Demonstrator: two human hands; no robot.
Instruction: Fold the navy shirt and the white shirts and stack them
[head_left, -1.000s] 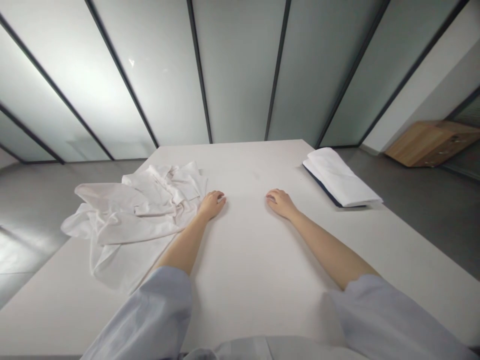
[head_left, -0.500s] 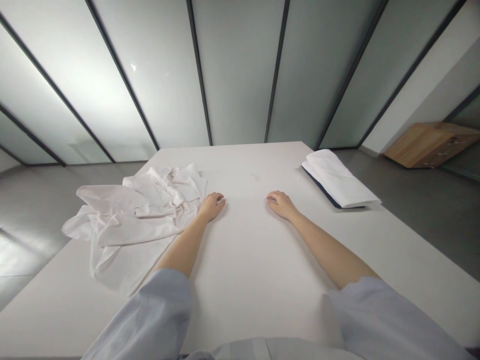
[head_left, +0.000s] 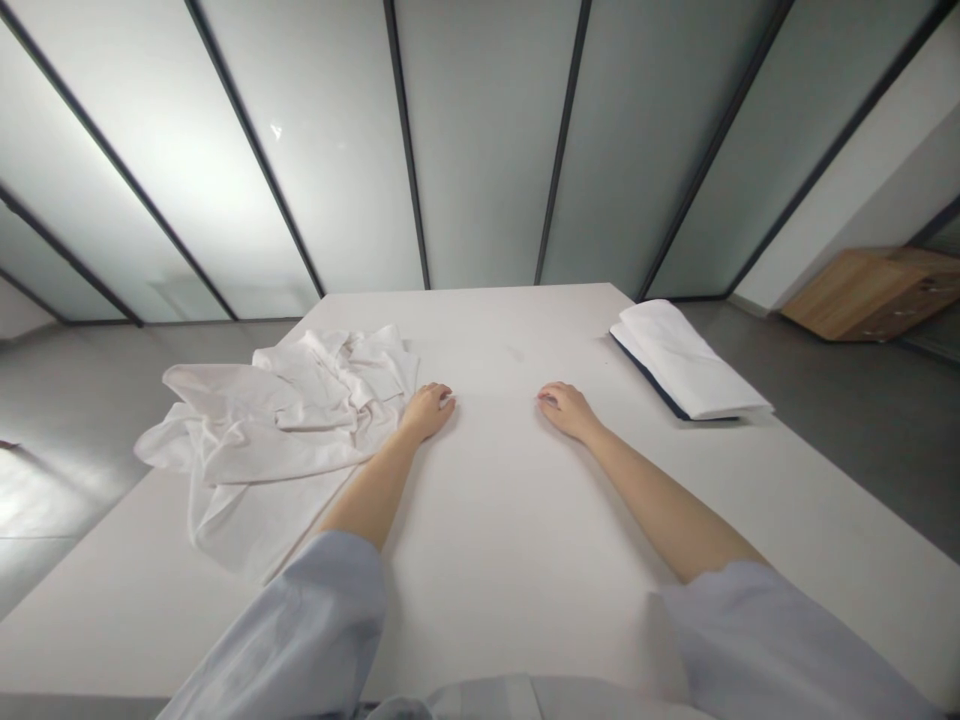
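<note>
apparent pause: left grip (head_left: pixel 429 410), right grip (head_left: pixel 568 410) released on worktop (head_left: pixel 495 540) | crumpled white cloth (head_left: pixel 300 420), 10 o'clock: lifting would likely need pinching

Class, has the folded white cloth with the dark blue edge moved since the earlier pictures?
No. The folded white cloth holds its place by the far right corner of the white table; both shift slightly rightward together, suggesting the camera moved.

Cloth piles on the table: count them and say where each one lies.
2: a crumpled white heap beside the left hand, and a folded white-and-navy stack at the right edge of the table. Either may hide further pieces.
</note>
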